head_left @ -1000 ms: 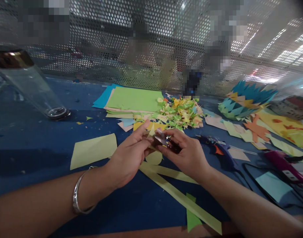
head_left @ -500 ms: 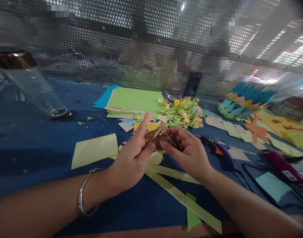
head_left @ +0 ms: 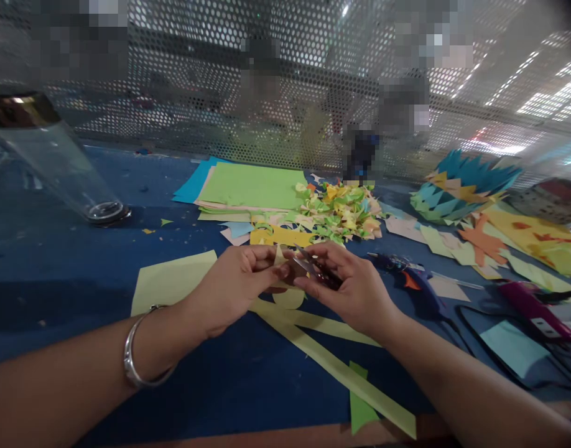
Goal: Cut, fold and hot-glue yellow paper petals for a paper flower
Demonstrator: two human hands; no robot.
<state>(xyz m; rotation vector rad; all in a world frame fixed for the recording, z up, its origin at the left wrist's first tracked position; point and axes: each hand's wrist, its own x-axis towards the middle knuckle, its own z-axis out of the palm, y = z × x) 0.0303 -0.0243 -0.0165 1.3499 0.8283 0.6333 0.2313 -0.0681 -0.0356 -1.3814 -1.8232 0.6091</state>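
Observation:
Between thumb and fingers, my left hand point(head_left: 239, 283) pinches a small pale yellow paper piece point(head_left: 279, 254), its lower part hidden by the fingers. My right hand point(head_left: 348, 280) is closed around a pair of scissors point(head_left: 313, 266), whose blades point left toward that paper and stand slightly apart. Below the hands lie long pale yellow paper strips point(head_left: 334, 367) and a rounded pale yellow piece point(head_left: 288, 297). A pale yellow sheet point(head_left: 171, 279) rests partly behind my left wrist.
Behind the hands are a stack of coloured paper point(head_left: 252, 185) and a heap of small paper cuttings point(head_left: 344, 211). On the right lie a glue gun point(head_left: 423, 292), a magenta power strip point(head_left: 530, 311) and a blue-green paper crown point(head_left: 463, 186). A glass bottle point(head_left: 66, 162) stands left.
My left hand has turned, its raised fingers now curled in around the paper. The scissors' blades have parted and sit beside the paper.

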